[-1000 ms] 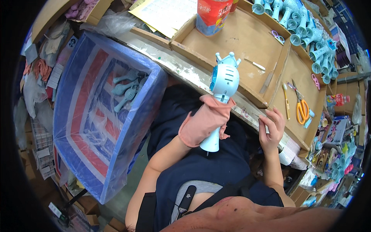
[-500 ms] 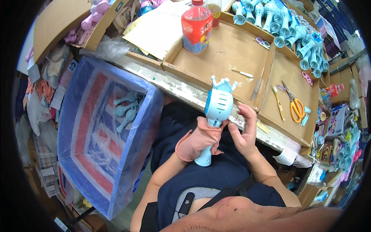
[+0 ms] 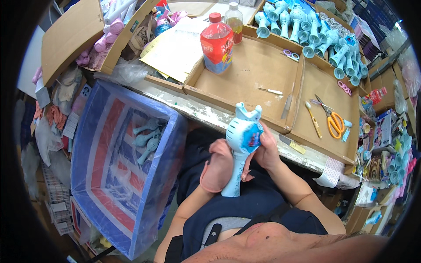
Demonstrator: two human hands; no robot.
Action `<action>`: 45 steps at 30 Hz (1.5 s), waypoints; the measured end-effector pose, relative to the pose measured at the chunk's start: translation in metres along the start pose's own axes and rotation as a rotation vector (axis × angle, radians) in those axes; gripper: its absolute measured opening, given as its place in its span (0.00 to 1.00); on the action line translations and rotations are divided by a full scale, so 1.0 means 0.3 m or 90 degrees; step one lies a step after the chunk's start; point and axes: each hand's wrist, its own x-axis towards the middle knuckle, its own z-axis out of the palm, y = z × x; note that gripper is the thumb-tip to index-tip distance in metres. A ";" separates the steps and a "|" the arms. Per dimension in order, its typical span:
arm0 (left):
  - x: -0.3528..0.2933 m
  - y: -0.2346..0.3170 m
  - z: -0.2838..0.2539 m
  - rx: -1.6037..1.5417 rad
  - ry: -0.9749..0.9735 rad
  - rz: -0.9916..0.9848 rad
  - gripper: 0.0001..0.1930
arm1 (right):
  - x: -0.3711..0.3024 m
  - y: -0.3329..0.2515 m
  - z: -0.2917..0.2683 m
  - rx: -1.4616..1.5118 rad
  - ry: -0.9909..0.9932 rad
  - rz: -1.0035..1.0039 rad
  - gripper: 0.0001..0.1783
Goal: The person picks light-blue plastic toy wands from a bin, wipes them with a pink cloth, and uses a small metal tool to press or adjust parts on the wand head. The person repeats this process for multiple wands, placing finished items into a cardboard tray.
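Note:
A light blue bubble-wand-like toy (image 3: 237, 144) with a crown top, a round head and a flared handle stands tilted before my chest. Its head carries a colourful round picture panel, facing right. My right hand (image 3: 267, 149) grips the head at its right side, thumb near the panel. My left hand (image 3: 218, 164), in a salmon-pink glove, is at the handle's left side. Pink fabric also shows past the handle's right edge, so the left fingers lie partly behind it, loosely around it. The handle's end rests close to my dark clothing.
At left stands a blue-edged, plastic-lined bin (image 3: 169, 144) with several blue toys inside. Cardboard trays (image 3: 245, 61) on the bench hold a red-labelled bottle (image 3: 217, 44), a small screwdriver-like tool (image 3: 272, 91), orange-handled scissors (image 3: 335, 122) and a yellow brush (image 3: 314, 120). More blue toys (image 3: 302, 22) are piled behind.
The toy has turned, bringing its picture panel into view on the right. My right hand has closed on its head, while my gloved left hand has loosened and shifted left on the handle.

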 end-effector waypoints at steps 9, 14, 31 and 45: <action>0.017 0.052 -0.001 -0.208 0.008 0.010 0.51 | 0.059 -0.073 -0.025 -0.365 -0.031 -0.025 0.28; 0.002 0.054 -0.028 -0.192 0.025 0.014 0.48 | 0.218 -0.257 -0.120 -1.194 0.057 -0.434 0.11; 0.007 0.015 -0.066 -0.233 0.158 0.159 0.45 | 0.005 -0.087 -0.118 -0.355 0.027 0.052 0.08; -0.057 0.070 -0.032 -0.466 0.189 0.223 0.50 | -0.222 0.081 -0.046 0.050 -0.064 0.239 0.16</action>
